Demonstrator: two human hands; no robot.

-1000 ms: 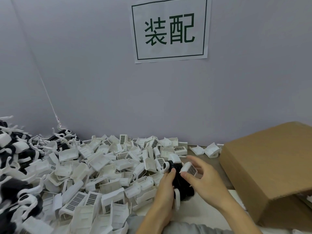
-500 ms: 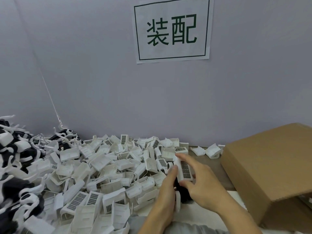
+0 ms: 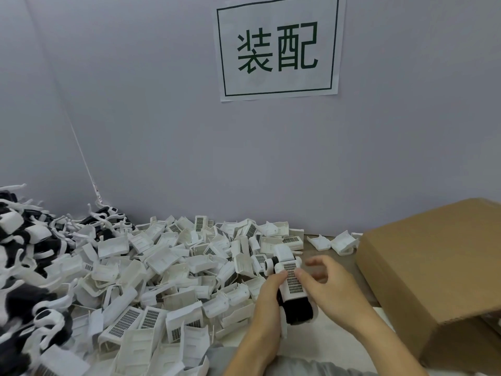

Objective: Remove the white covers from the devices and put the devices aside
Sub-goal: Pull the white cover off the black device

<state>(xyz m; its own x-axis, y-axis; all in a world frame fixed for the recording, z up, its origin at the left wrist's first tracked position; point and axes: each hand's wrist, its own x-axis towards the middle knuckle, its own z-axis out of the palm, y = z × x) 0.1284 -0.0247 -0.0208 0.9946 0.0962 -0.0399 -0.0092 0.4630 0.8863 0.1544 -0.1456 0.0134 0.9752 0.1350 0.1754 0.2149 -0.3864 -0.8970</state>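
A black device with a white vented cover on its upper side is held low in the middle, just above the table. My left hand grips the device from the left, thumb on the cover's edge. My right hand holds the cover from the right, thumb pressing on the vent grid, the other fingers curled and blurred. A big pile of loose white covers lies to the left.
A heap of black devices with white clips fills the far left. A brown cardboard box stands at the right. A few covers lie by the grey wall, which carries a paper sign.
The white cover sits lower against the device, grid facing up. My right hand has shifted from holding the cover's end to lying over its side.
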